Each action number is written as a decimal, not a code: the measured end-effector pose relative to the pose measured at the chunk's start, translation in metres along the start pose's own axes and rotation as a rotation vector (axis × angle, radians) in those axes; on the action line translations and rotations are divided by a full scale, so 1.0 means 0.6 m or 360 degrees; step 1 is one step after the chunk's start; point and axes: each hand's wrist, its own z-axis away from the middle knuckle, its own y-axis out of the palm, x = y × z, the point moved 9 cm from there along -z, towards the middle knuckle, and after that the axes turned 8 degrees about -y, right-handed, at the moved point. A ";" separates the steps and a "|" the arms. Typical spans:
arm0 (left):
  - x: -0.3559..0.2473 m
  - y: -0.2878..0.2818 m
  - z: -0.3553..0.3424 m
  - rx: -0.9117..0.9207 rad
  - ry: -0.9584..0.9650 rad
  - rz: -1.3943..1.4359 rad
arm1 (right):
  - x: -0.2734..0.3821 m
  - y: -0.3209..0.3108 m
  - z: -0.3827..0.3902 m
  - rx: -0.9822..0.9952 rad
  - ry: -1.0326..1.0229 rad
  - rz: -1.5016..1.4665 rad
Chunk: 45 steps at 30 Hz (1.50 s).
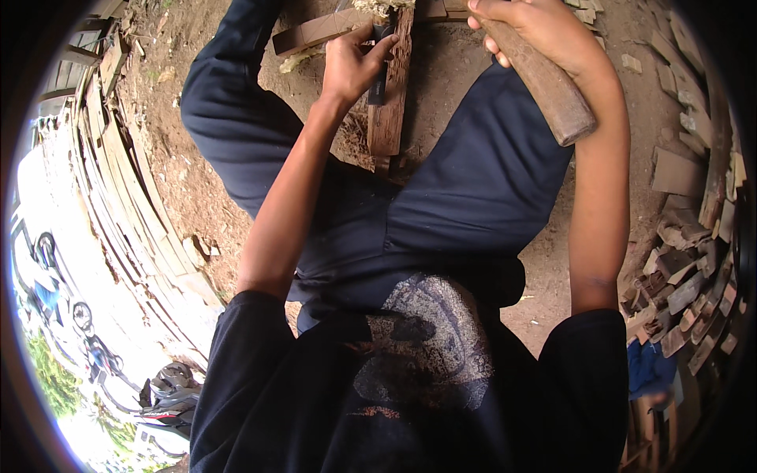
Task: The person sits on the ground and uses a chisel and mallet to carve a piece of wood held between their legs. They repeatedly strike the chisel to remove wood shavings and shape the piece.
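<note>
Bare dirt ground carries a stiff brown wooden plank point(390, 87) where the left hand point(351, 67) clamps a dark chisel point(379, 75), right hand point(536, 27) wrapped tightly round a heavy wooden mallet point(544, 83).

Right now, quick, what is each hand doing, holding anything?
Left hand: closed around a dark chisel-like tool set against a wooden piece.
Right hand: closed on a wooden mallet handle.

We see a rough brown wooden block point(392, 87) with a dark, matt metal blade point(380, 75) on it. The thick wooden handle point(544, 79) looks smooth and worn. Our trousers point(473, 197) are soft matt cloth, and the ground point(189, 181) is dry, crumbly dirt.
</note>
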 end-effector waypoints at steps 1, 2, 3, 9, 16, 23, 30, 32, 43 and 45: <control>0.002 0.001 0.000 0.0023 -0.0011 0.0010 | 0.009 0.001 -0.001 0.0009 -0.0030 0.0006; 0.002 0.001 -0.001 0.0043 -0.0023 0.0018 | 0.019 0.003 -0.002 0.0022 -0.0062 0.0011; 0.004 0.003 -0.001 0.0064 -0.0036 0.0029 | 0.034 0.006 -0.001 0.0001 -0.0074 0.0134; 0.008 0.004 -0.010 0.0094 -0.0032 0.0006 | 0.101 0.036 -0.010 0.0041 -0.0228 0.0482; 0.003 0.003 -0.010 0.0078 -0.0044 0.0016 | 0.094 0.061 -0.028 0.0274 0.0039 0.0772; 0.010 0.007 -0.016 0.0067 -0.0034 -0.0032 | 0.135 0.066 -0.030 -0.0080 -0.0460 0.0782; 0.022 0.009 -0.017 0.0111 -0.0132 -0.0136 | 0.083 0.070 -0.043 0.0413 -0.0052 0.0729; 0.026 0.010 -0.026 0.0135 -0.0150 -0.0021 | 0.086 0.059 -0.044 0.0373 -0.0038 0.0645; 0.054 0.007 -0.024 0.0129 -0.0218 -0.0221 | 0.050 0.065 -0.060 0.0346 0.0051 0.0525; 0.041 0.013 -0.024 0.0164 -0.0217 -0.0203 | 0.039 0.022 -0.068 0.0261 0.0135 0.0434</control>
